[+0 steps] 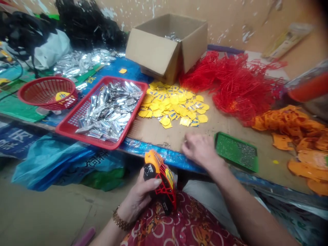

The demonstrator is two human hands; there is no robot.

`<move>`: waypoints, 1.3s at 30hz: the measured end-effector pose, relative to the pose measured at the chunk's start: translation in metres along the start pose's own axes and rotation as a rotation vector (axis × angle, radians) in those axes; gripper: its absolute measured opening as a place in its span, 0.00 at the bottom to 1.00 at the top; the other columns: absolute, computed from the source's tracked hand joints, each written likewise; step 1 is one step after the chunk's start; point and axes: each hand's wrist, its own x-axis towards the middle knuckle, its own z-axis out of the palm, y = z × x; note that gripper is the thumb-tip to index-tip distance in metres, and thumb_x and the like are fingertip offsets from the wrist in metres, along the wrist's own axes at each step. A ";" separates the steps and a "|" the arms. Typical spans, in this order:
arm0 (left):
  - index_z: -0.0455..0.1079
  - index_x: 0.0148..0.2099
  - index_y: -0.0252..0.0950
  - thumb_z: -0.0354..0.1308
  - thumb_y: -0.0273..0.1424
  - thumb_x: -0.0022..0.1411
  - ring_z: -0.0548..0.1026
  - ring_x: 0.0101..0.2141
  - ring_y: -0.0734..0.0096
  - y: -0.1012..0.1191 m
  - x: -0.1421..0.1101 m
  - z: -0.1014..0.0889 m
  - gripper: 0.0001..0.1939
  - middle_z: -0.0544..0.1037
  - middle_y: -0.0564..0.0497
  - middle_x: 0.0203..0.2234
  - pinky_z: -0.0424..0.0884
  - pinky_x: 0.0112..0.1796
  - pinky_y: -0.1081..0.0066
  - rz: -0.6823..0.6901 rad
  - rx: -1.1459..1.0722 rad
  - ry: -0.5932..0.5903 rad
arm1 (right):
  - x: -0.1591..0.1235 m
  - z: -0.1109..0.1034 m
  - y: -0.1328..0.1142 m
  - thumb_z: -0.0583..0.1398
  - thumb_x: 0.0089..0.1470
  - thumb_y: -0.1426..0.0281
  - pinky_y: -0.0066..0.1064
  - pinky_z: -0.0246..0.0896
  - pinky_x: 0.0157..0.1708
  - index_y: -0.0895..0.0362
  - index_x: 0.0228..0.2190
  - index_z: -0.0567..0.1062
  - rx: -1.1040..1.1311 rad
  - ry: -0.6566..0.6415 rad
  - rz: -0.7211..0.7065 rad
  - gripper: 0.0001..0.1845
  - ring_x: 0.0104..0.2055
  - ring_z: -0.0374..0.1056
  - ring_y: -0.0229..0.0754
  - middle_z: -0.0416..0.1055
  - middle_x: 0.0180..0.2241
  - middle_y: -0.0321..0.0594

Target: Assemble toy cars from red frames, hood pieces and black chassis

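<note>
My left hand [143, 188] is wrapped round a toy car [164, 184], held tilted above my lap. The car has an orange body part, a red lattice frame, black wheels and a yellow panel. My right hand [198, 148] is at the cardboard-covered front of the table, its fingers curled together. What they hold, if anything, is hidden. Just right of that hand lies a green tray [236, 152] with many tiny metal pieces, perhaps screws. Beyond the hand is a pile of yellow panels [176, 102] with dark printed marks.
A red basket [64, 128] holds silvery packets [110, 109]; a round red basket [28, 95] stands left. An open carton [153, 51] is behind the yellow pile. Red lattice parts [238, 82] and orange car bodies [294, 126] are heaped right. Blue bags [51, 160] hang below the edge.
</note>
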 end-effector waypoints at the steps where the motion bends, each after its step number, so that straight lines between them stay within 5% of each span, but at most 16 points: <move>1: 0.66 0.57 0.38 0.72 0.30 0.46 0.81 0.42 0.47 -0.001 0.000 0.000 0.36 0.80 0.45 0.40 0.75 0.48 0.51 0.001 0.008 -0.004 | 0.000 0.002 -0.001 0.60 0.54 0.60 0.33 0.49 0.28 0.57 0.37 0.77 0.033 -0.024 -0.027 0.14 0.31 0.72 0.48 0.79 0.30 0.47; 5: 0.67 0.56 0.38 0.72 0.30 0.45 0.81 0.40 0.47 -0.001 0.002 -0.004 0.35 0.80 0.45 0.40 0.76 0.46 0.50 0.006 0.013 -0.035 | -0.005 0.002 0.023 0.63 0.51 0.56 0.31 0.57 0.28 0.54 0.47 0.74 0.277 -0.014 -0.047 0.23 0.28 0.70 0.42 0.76 0.28 0.36; 8: 0.66 0.58 0.39 0.72 0.31 0.46 0.81 0.40 0.47 -0.002 0.004 -0.006 0.37 0.80 0.46 0.41 0.76 0.46 0.49 -0.011 -0.006 -0.060 | -0.006 0.006 0.048 0.61 0.54 0.65 0.34 0.64 0.35 0.57 0.47 0.74 0.308 0.123 -0.171 0.18 0.35 0.71 0.44 0.76 0.35 0.41; 12: 0.64 0.62 0.40 0.73 0.32 0.46 0.80 0.44 0.45 -0.009 0.002 -0.005 0.41 0.79 0.44 0.45 0.74 0.50 0.49 -0.035 0.000 -0.168 | 0.001 0.024 0.054 0.60 0.55 0.69 0.37 0.64 0.46 0.57 0.42 0.74 0.272 0.152 -0.388 0.12 0.47 0.67 0.48 0.75 0.43 0.45; 20: 0.65 0.61 0.40 0.73 0.32 0.45 0.77 0.50 0.42 -0.014 -0.006 0.001 0.40 0.78 0.44 0.49 0.70 0.55 0.47 -0.037 0.002 -0.194 | -0.001 0.038 0.041 0.56 0.56 0.72 0.38 0.55 0.40 0.57 0.31 0.71 0.175 0.197 -0.357 0.04 0.40 0.64 0.47 0.71 0.34 0.43; 27: 0.60 0.65 0.42 0.72 0.30 0.47 0.78 0.48 0.44 -0.008 0.004 0.005 0.43 0.78 0.44 0.50 0.70 0.55 0.43 0.023 -0.050 -0.153 | -0.001 0.038 0.042 0.56 0.57 0.69 0.36 0.55 0.40 0.57 0.36 0.71 0.129 0.197 -0.298 0.06 0.40 0.64 0.47 0.72 0.36 0.43; 35: 0.72 0.52 0.34 0.72 0.39 0.47 0.81 0.39 0.50 0.009 0.025 0.017 0.30 0.82 0.46 0.34 0.70 0.54 0.41 0.120 -0.146 -0.125 | 0.003 0.042 0.042 0.58 0.50 0.71 0.37 0.55 0.36 0.57 0.29 0.70 0.131 0.229 -0.280 0.02 0.37 0.65 0.48 0.71 0.32 0.44; 39: 0.72 0.52 0.36 0.76 0.34 0.40 0.80 0.40 0.55 0.017 0.031 0.022 0.35 0.81 0.49 0.36 0.71 0.54 0.46 0.173 -0.164 -0.109 | -0.004 0.044 0.042 0.59 0.51 0.70 0.34 0.57 0.32 0.57 0.29 0.70 0.207 0.344 -0.279 0.03 0.32 0.66 0.44 0.70 0.28 0.40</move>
